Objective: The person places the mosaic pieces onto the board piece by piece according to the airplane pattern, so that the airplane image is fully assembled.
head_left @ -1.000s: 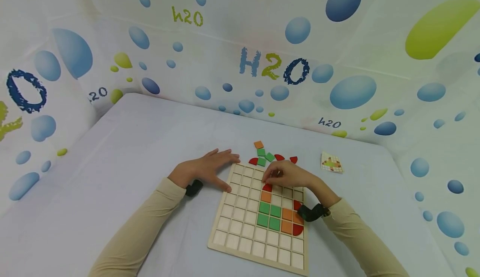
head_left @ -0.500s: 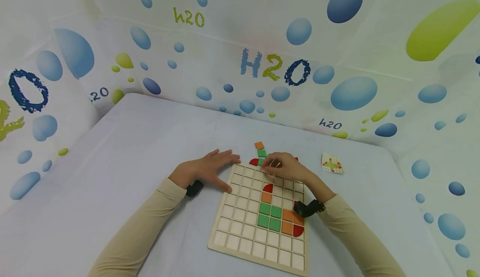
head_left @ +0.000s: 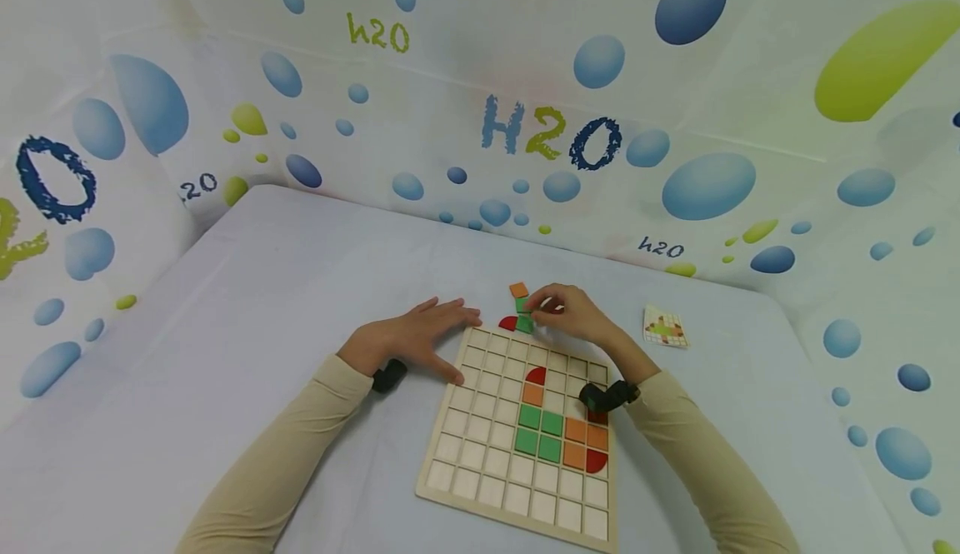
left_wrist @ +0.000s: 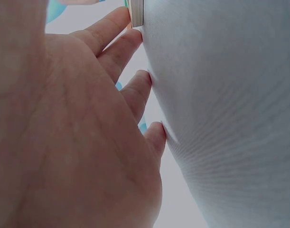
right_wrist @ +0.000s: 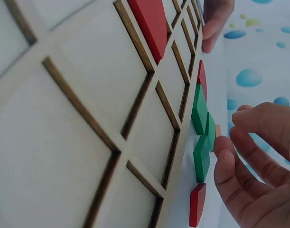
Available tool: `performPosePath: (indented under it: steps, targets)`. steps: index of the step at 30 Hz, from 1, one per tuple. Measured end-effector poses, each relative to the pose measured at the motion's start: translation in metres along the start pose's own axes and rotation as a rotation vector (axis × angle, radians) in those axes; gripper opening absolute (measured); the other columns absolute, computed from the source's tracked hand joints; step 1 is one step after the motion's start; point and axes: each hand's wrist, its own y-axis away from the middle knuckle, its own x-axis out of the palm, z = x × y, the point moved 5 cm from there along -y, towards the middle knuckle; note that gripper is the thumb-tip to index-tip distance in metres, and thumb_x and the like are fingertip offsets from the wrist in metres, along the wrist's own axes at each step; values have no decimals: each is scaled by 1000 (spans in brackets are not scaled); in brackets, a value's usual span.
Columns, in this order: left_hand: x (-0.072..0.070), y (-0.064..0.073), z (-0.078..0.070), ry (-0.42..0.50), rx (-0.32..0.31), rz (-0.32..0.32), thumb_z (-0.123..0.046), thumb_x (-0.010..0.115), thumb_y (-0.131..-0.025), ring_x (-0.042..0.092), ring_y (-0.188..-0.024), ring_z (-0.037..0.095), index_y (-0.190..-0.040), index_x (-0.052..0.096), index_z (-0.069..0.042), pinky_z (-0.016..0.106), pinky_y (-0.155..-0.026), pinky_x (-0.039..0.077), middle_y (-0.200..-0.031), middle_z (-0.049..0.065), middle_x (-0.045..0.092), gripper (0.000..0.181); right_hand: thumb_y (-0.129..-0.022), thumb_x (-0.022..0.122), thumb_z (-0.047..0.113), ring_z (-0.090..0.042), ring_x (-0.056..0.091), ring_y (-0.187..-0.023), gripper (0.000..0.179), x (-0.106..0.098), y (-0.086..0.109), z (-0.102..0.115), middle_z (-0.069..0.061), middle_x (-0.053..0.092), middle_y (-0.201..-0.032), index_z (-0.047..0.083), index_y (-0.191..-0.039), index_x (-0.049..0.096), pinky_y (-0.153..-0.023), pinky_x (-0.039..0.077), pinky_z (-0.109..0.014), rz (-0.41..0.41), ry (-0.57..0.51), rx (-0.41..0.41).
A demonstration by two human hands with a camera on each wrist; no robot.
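A pale wooden grid board (head_left: 466,482) lies flat on the table. In its cells sit green squares (head_left: 539,429), orange squares (head_left: 575,429) and red rounded pieces (head_left: 536,376). My left hand (head_left: 412,341) rests at the board's far left corner, fingers spread, thumb on the left edge; its fingertips meet the cloth in the left wrist view. Beyond the far edge, my right hand (head_left: 573,314) hovers over loose tiles, fingers loosely bent with nothing between them. Close by its fingertips, the right wrist view has green tiles (right_wrist: 201,159) and a red tile (right_wrist: 198,205).
A loose orange square (head_left: 519,290) lies farthest back, with a red piece (head_left: 507,322) near the board's far edge. To the right is a small pattern card (head_left: 664,326). A white cloth (head_left: 322,254) covers the table, and a printed backdrop (head_left: 450,71) stands behind.
My right hand has lifted off the board and moved back to the loose tiles beyond its far edge. The red piece it was near stays in its cell. My left hand has not moved.
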Motion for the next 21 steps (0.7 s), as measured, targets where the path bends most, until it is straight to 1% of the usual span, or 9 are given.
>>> performPosePath:
  steps: [3, 5, 7, 11, 13, 16, 18, 21]
  targets:
    - [0, 0, 0, 0, 2, 1, -44, 80, -77, 13, -150, 31, -145, 41, -10, 54, -120, 4, -157, 10, 32, 86, -93, 60, -4, -35, 63, -94, 19, -1, -4, -2, -25, 62, -111, -8, -111, 65, -82, 55, -40, -38, 18, 21]
    - [0, 0, 0, -3, 4, 1, -45, 80, -77, 13, -150, 31, -145, 41, -10, 54, -120, 4, -157, 10, 32, 85, -94, 58, -5, -39, 62, -97, 20, -2, -7, -4, -28, 58, -114, -10, -112, 63, -77, 56, -45, -59, 18, 36]
    - [0, 0, 0, -7, 3, 2, -45, 80, -78, 13, -150, 31, -145, 41, -10, 54, -120, 5, -157, 10, 31, 86, -94, 56, -5, -43, 60, -97, 21, -2, -10, -5, -31, 55, -117, -12, -113, 62, -68, 56, -45, -74, 5, 45]
    - [0, 0, 1, -15, -1, 4, -45, 80, -78, 13, -150, 31, -146, 41, -11, 54, -120, 5, -157, 10, 31, 86, -95, 56, -1, -42, 60, -101, 21, -4, -14, -6, -28, 53, -122, -8, -114, 63, -58, 53, -37, -85, 8, 51]
    - [1, 0, 2, -15, -3, 7, -46, 80, -78, 13, -150, 31, -146, 41, -11, 54, -120, 5, -158, 9, 31, 86, -95, 58, -1, -41, 59, -106, 21, -5, -17, -7, -26, 54, -126, -5, -115, 64, -65, 54, -37, -83, 24, 41]
    - [2, 0, 3, -11, -2, 9, -46, 80, -78, 13, -150, 30, -146, 40, -11, 54, -120, 5, -158, 8, 31, 86, -93, 59, -2, -41, 56, -111, 23, -3, -20, -8, -24, 54, -130, -4, -116, 65, -77, 54, -45, -62, 44, 12]
    - [2, 0, 3, -7, 2, 8, -47, 79, -78, 14, -150, 31, -146, 41, -11, 54, -120, 5, -157, 9, 31, 86, -93, 59, -4, -42, 54, -114, 25, -1, -23, -8, -24, 54, -134, -5, -118, 65, -87, 51, -50, -34, 56, -16]
    - [2, 0, 3, -4, 2, 3, -47, 80, -78, 14, -149, 31, -145, 41, -10, 54, -120, 5, -157, 9, 32, 86, -93, 55, -6, -42, 51, -121, 28, 3, -26, -7, -25, 53, -137, -6, -120, 64, -93, 47, -54, 14, 72, -52]
